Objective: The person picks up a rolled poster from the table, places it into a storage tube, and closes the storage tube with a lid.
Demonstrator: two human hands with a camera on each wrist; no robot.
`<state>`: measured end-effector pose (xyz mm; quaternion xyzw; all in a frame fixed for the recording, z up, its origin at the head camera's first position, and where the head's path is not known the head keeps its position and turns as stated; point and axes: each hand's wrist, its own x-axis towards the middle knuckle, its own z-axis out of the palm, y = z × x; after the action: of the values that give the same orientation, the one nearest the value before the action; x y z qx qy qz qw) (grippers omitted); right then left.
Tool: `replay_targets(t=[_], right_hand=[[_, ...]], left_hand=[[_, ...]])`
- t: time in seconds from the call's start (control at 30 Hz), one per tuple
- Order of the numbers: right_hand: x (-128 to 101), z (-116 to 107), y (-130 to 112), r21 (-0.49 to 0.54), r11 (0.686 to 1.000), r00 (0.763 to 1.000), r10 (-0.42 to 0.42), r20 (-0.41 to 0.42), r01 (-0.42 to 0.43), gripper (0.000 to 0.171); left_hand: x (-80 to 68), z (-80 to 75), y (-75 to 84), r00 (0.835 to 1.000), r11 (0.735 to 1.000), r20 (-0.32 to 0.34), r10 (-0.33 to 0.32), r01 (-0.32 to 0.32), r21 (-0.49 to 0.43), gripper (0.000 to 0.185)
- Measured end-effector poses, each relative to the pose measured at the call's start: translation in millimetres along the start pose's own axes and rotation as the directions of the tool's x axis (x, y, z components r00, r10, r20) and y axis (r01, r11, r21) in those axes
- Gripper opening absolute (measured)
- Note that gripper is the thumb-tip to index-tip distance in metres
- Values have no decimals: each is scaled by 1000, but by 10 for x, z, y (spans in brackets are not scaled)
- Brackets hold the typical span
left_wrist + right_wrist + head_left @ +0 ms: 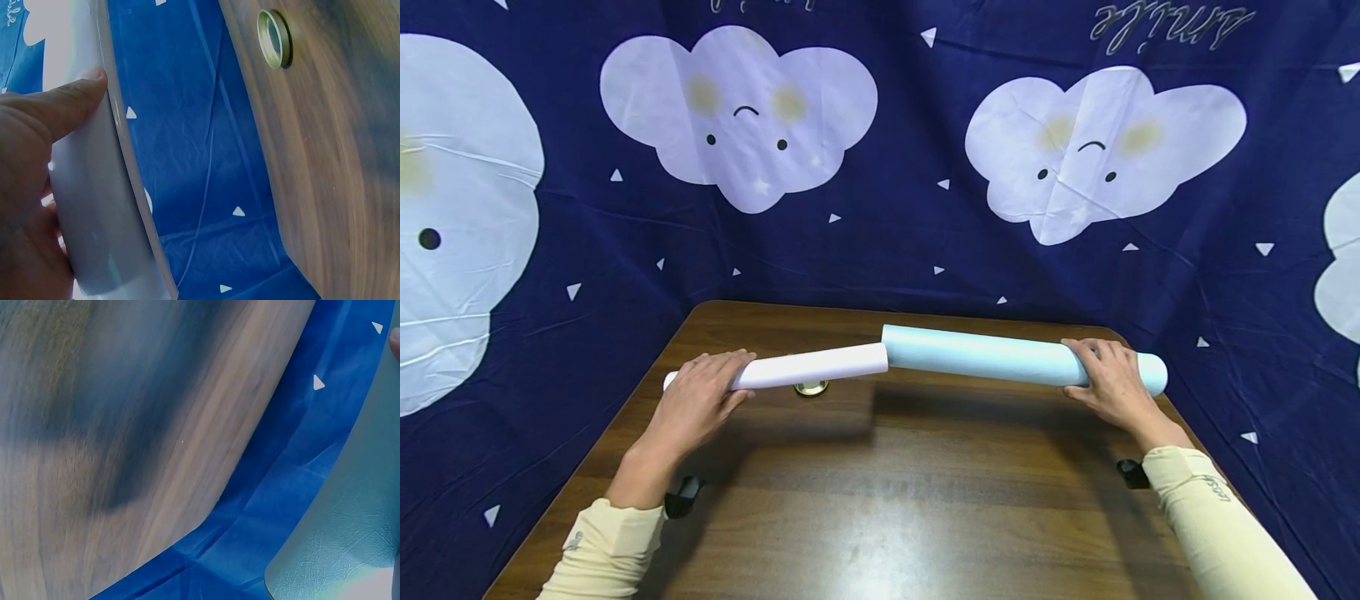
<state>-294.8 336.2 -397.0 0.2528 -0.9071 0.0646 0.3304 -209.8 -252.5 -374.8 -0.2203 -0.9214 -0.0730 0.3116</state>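
My left hand [703,392] grips a white rolled-up sheet [820,365] near its left end. In the left wrist view the thumb lies along this white roll [109,206], whose long free edge shows beside it. My right hand [1108,379] grips a thicker light-blue roll [977,354] near its right end. Both rolls are held roughly level over the wooden table, with shadows below them. Their inner ends meet in the head view, the white one overlapping the blue one's lower corner. The right wrist view shows the blue roll's finely textured surface [350,531] and just a fingertip.
A gold-coloured ring [275,39] sits on the wooden table [880,483], partly behind the white roll in the head view. Dark blue cloth [917,242] with cloud faces hangs around the table's back and sides. Small black devices [683,497] show at both wrists.
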Motion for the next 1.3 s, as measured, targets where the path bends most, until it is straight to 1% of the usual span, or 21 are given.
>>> replay_targets(t=[0.1, 0.3, 0.47, 0.6, 0.77, 1.0, 1.3], right_hand=[[-11, -10, 17, 2, 1000, 1000, -1, -5, 1, 81], [-25, -30, 46, 1, 1000, 1000, -1, -6, 1, 80], [-38, -42, 33, 4, 1000, 1000, -6, -6, 6, 80], [-29, -50, 10, 12, 1000, 1000, -12, -11, 12, 81], [-9, -61, -10, 22, 1000, 1000, -16, -16, 17, 80], [-2, -59, -9, 11, 999, 999, -30, -23, 30, 80], [-8, -61, -18, 16, 999, 999, -37, -31, 37, 80]], left_hand=[[-8, -27, -31, 1000, 1000, -11, -8, 8, 5, 53], [-16, -64, -80, 1000, 999, -9, -26, 26, 22, 55], [-28, -63, -111, 999, 999, -26, -24, 24, 25, 55], [-31, -55, -122, 999, 999, -21, -27, 28, 27, 55], [-25, -28, -146, 999, 999, -17, -40, 40, 28, 55], [7, 36, -172, 999, 1000, -29, -30, 30, 9, 54], [83, 103, -133, 1000, 1000, 9, -26, 26, 4, 52]])
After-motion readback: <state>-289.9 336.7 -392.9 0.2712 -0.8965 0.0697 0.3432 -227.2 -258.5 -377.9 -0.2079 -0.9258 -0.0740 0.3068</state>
